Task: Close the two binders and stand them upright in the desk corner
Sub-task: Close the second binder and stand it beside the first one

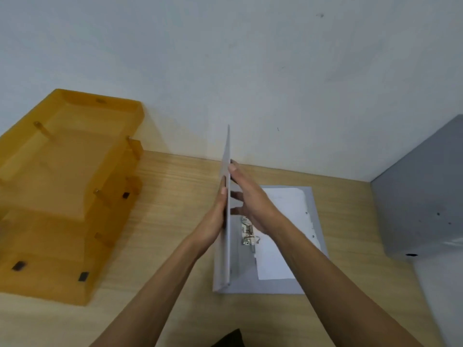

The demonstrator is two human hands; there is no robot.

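A grey lever-arch binder [275, 286] lies open on the wooden desk, with white punched paper [288, 204] on its right half and a metal ring mechanism [249, 235] by the spine. Its front cover [225, 246] stands nearly vertical, seen edge-on. My left hand [215, 221] presses flat against the cover's left face. My right hand [250, 199] holds the cover's right face, fingertips at its edge. A second grey binder [421, 196] stands at the right edge of view, closed as far as I can tell.
A stacked amber plastic letter tray [67, 191] fills the desk's left side against the white wall [275, 71]. Bare wooden desk [170, 209] shows between the tray and the binder. A dark object [230, 339] pokes in at the bottom edge.
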